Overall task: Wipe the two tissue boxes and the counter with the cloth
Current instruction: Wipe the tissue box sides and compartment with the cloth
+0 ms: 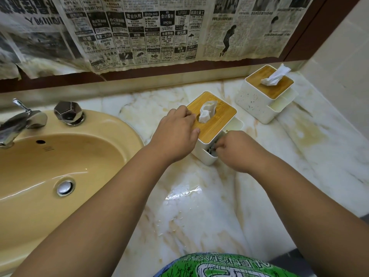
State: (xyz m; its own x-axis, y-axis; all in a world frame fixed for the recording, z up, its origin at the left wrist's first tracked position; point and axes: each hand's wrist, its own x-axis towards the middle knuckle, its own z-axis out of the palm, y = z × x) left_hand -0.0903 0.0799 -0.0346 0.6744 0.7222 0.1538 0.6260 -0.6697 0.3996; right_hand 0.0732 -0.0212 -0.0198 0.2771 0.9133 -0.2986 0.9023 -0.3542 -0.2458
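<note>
Head view looks down on a yellow sink (60,156) at the left, with a chrome faucet (22,120) and a faceted chrome knob (68,112) on its back rim. Sheets of newspaper (139,37) hang across the wall behind, above a dark brown strip (239,64). Both forearms reach in from below and cover much of the nearer tissue box's front and left side. A green patterned garment (225,264) shows at the bottom edge.

The desk (299,156) is pale veined marble with yellowish stains, and a wet patch (179,194) glistens between the arms. Pale tiles (339,56) close off the right side.

The nearer tissue box (217,110) stands mid-desk, just right of the sink. It is white with a bamboo lid, and a tissue (206,113) sticks up from the slot. The left hand (177,134) grips it from above, fingers bent onto the lid and thumb against the lid's edge. The right hand (237,150) is curled round a dark grey cloth (212,150), pushing it into the box's open side compartment (207,159); only a scrap of the cloth shows. The farther tissue box (253,100), of the same make, sits apart near the back right corner. A tissue (276,75) sticks up from its lid too, and its side tray (279,104) faces right.
</note>
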